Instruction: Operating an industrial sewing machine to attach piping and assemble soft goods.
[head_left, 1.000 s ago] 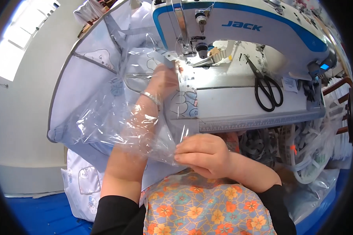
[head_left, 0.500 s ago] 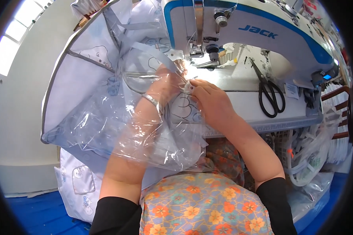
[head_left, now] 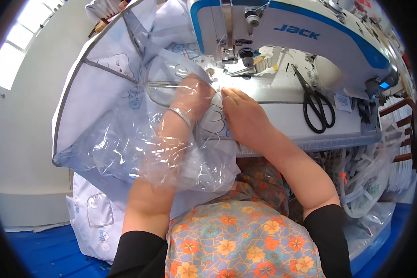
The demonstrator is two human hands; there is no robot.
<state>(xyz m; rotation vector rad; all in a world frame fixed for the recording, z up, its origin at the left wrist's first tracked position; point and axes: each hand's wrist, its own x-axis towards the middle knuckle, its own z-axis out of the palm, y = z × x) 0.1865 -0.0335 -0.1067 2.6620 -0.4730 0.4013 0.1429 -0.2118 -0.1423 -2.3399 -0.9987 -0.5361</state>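
Clear film (head_left: 211,169) drapes over your left forearm, beside pale printed fabric (head_left: 213,123), both left of and near the sewing machine (head_left: 292,34), spilling nearer toward your lap. Both look light and limp; expect the film to be slippery and quick to crease, so a flat hold close to the edge by the sewing head seems best. Your left hand (head_left: 194,95) lies under the film; your right hand (head_left: 245,113) has its fingers together at the fabric's right edge. Whether either pinches anything, I cannot tell. Rightward, the white tabletop (head_left: 282,121) gives you room as far as the black scissors (head_left: 316,111); the ruled near edge (head_left: 306,142) bounds it.
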